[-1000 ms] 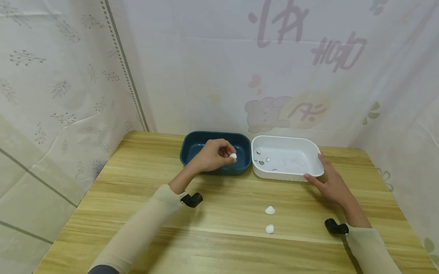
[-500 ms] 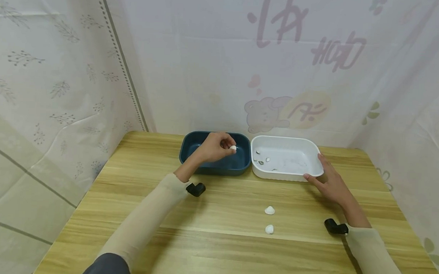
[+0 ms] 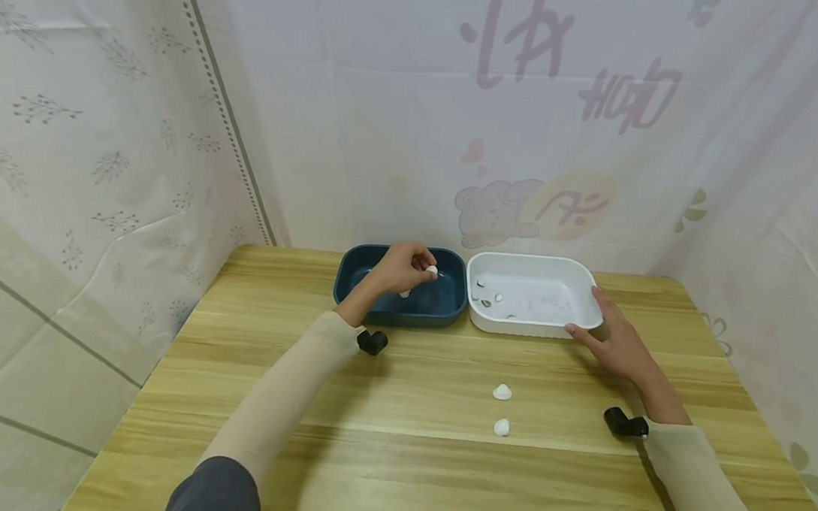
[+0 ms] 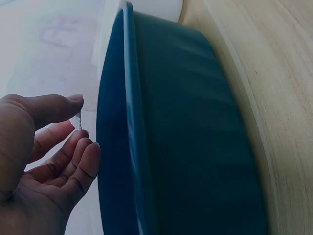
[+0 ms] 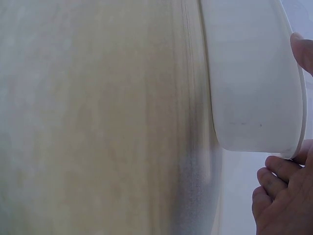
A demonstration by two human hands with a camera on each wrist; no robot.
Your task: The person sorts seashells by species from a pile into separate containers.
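Note:
My left hand (image 3: 402, 269) is over the dark blue box (image 3: 420, 317) and pinches a small white seashell (image 3: 432, 270) between thumb and fingertips. In the left wrist view the shell (image 4: 78, 120) shows edge-on, beside the rim of the blue box (image 4: 190, 107). Another white shell (image 3: 405, 294) lies inside that box, partly hidden by the hand. My right hand (image 3: 621, 344) grips the right end of the white box (image 3: 535, 329), thumb at the front rim and fingers round the side. Several small dark-edged shells (image 3: 486, 303) lie at the left inside the white box.
Two white shells, a farther one (image 3: 502, 392) and a nearer one (image 3: 501, 427), lie on the wooden table (image 3: 402, 466) in front of the white box. Both boxes stand side by side near the back edge, before a printed curtain (image 3: 359, 133).
My left hand has moved up and away from me over the blue box, still pinching its shell. A white shell inside the box has come into view. The right hand stays in place.

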